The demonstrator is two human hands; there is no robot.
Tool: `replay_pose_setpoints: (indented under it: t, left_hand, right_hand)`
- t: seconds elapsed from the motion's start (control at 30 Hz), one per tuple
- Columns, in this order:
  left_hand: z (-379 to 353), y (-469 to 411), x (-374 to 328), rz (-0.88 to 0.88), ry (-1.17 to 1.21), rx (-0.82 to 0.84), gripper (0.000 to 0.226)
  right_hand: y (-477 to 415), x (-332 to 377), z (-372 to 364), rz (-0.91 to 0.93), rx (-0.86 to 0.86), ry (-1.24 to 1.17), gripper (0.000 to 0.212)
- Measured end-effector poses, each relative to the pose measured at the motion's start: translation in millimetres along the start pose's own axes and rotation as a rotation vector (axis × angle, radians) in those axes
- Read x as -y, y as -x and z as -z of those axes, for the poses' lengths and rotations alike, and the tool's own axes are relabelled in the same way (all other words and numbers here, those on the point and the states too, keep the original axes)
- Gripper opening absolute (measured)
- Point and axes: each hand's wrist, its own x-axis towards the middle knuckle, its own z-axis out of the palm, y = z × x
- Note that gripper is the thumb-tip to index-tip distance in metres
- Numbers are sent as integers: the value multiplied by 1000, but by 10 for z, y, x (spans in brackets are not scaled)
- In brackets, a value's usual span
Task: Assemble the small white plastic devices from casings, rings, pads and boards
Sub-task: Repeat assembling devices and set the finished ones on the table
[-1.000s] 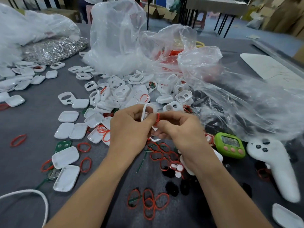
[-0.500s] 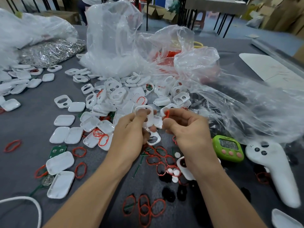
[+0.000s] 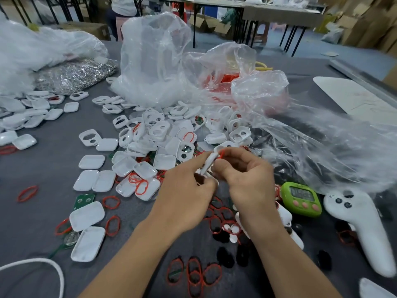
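Dark-legged tables (image 3: 283, 12), cardboard boxes (image 3: 365, 22) stacked right, bluish floor (image 3: 318, 45).

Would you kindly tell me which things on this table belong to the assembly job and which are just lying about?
Job: held casing; held red ring; casing pile; loose red rings; green board; black pads.
Lying about: green timer; white controller; white cord.

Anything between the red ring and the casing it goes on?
Nothing visible. The right hand pinches the red ring against the top end of the white casing, which the left hand holds.
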Motion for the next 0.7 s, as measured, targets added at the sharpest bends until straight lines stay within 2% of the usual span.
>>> replay_pose_setpoints:
  t: [0.07,0.17,0.3,0.37,0.5,0.57,0.7]
  left_hand:
    - [-3,-6,-9,27,161,30,43]
    - [3,-77,19,81,259,-51,29]
    - [18,-132,46,184,352,-52,43]
    - [41,-131,64,216,421,-36,45]
    - [51,-129,113,190,167,-207,47]
    - [30,-125,116,169,103,-253,47]
    - [-29,-111,52,120,109,-172,46]
  right_hand:
    - [-42,31,37,-69,-32,-129,21]
    - [-86,54,81,-169,3,-269,20]
    - [-98,34,105,-202,90,-267,19]
    - [-102,27,128,-175,61,-169,20]
    - [-95,10,159,58,-47,279,20]
    - [-43,2,125,150,-37,398,21]
    - [36,-4,52,213,10,498,18]
